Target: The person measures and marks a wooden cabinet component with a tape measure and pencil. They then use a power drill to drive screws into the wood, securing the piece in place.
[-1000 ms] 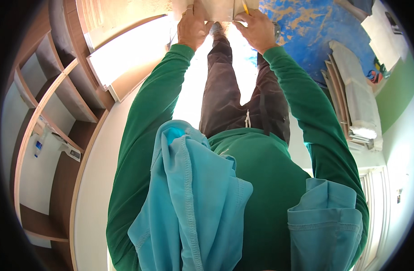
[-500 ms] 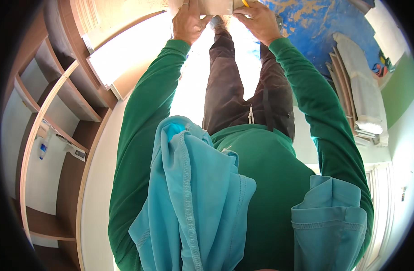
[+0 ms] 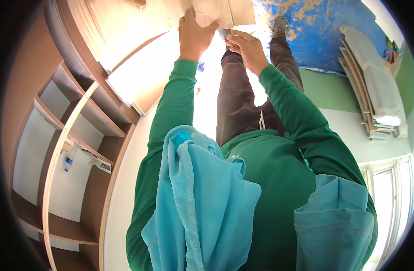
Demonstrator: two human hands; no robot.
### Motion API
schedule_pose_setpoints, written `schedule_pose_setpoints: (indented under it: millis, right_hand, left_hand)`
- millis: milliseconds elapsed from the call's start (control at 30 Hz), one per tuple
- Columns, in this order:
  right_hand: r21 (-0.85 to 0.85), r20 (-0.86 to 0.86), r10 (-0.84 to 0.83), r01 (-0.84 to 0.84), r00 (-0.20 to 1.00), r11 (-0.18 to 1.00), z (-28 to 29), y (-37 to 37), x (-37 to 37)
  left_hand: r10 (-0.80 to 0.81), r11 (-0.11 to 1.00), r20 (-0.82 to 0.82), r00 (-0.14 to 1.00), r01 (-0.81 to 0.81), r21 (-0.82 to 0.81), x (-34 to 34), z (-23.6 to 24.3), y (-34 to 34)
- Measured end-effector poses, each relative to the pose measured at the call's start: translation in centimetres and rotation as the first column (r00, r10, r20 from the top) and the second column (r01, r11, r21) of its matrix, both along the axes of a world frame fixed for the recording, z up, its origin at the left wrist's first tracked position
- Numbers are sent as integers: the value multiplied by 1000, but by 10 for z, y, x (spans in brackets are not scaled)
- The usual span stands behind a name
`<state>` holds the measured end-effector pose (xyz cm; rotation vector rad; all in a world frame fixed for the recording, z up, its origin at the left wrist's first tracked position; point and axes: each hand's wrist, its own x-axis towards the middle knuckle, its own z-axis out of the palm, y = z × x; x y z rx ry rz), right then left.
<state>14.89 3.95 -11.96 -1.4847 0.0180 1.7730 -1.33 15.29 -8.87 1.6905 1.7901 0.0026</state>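
Across the top of the view is a pale flat board [image 3: 242, 12] with a thin line or seam running over it. My left hand [image 3: 194, 36] is at its near edge, fingers on the board and thumb stretched to the right, gripping it. Just below the edge, to the right, my right hand [image 3: 248, 50] is closed in a pinch. A small yellow tip shows by its fingers, from the pencil seen a moment ago; most of it is hidden. Strong glare washes out the area around both hands.
A brown shelving unit [image 3: 87, 198] with a pale front edge stands on the left, holding a small bottle [image 3: 69, 163]. Blue sheeting [image 3: 326, 40] covers the floor at the far right. Wrapped panels [image 3: 374, 81] lean by the wall. Light-blue cloth [image 3: 200, 203] hangs before my chest.
My right hand has come off the board's right part, moving left and nearer to me with the pencil. The left hand stays at the board. The whole view has shifted.
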Motion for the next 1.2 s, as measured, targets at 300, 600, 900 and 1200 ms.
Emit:
schedule_pose_setpoints:
  millis: [300,600,900,1200]
  right_hand:
    - [52,-96,-260,265,961,963,-18,14,-45]
    - [19,232,202,-212,951,977,-5,-50,35]
    - [-115,403,409,-399,819,910,-64,-93,73]
    - [-48,-247,-228,223,942,974,-5,3,-8]
  left_hand:
    - [186,977,-295,937,-208,-47,68,7,62]
    - [106,986,-291,951,-138,-94,77,26,61]
    - [47,994,-78,996,-39,97,53,-5,52]
    - [-72,982,-95,993,87,170,39,-21,44]
